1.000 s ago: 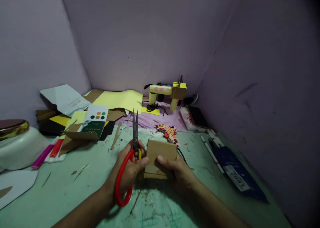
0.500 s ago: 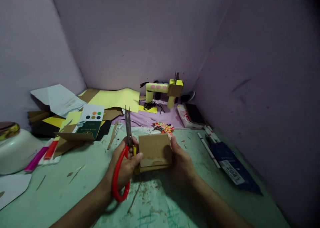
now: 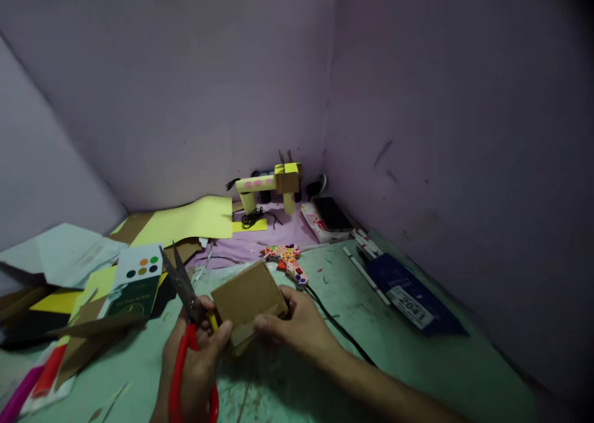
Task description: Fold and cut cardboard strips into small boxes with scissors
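My left hand (image 3: 197, 355) grips red-handled scissors (image 3: 185, 324) with the blades pointing up and away; its thumb also presses the left edge of a brown cardboard piece (image 3: 248, 302). My right hand (image 3: 297, 327) holds the same cardboard piece from the right and below, fingers curled under it. The cardboard is tilted and sits just above the green table (image 3: 408, 361).
A colourful glue gun (image 3: 285, 259) with a black cord lies behind the cardboard. A yellow paper-roll figure (image 3: 269, 185) stands at the back wall. Yellow and brown sheets (image 3: 185, 222), a colour-dot card (image 3: 139, 265), markers (image 3: 37, 380) lie left; a blue booklet (image 3: 408, 293), white pens, a phone right.
The view swung left and down. Both hands drew closer to me with the cardboard, which is now tilted. The scissors lean to the left instead of standing upright.
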